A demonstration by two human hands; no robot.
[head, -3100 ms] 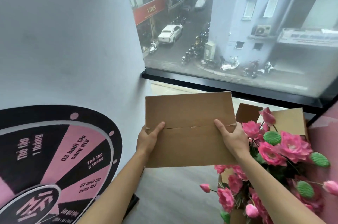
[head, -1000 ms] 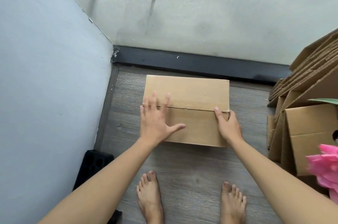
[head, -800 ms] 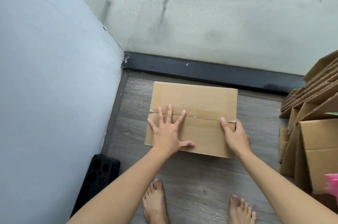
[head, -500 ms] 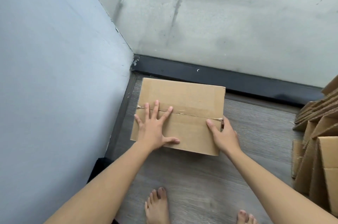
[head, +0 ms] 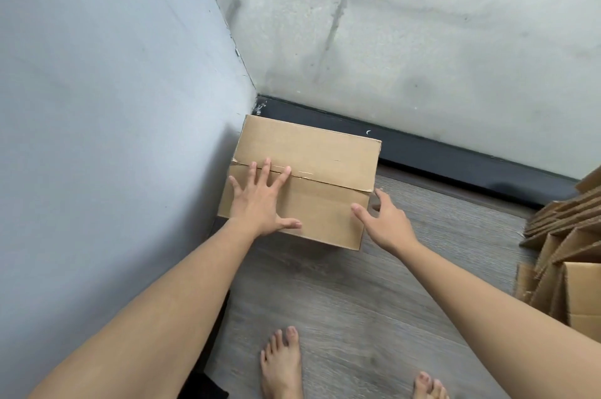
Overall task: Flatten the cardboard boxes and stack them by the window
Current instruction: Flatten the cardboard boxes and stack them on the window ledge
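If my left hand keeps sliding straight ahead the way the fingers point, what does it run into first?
The left hand lies flat on the cardboard box, fingers pointing toward the window. Straight on, it crosses the box's top seam and far flap, then probably meets the black window frame; depth there is unclear.

Grey wood-plank floor [head: 374,301] carries a flattened brown cardboard box [head: 312,171] in its corner; right of that box, a leaning pile of brown cardboard pieces [head: 566,249]; near it, two bare feet [head: 283,363].
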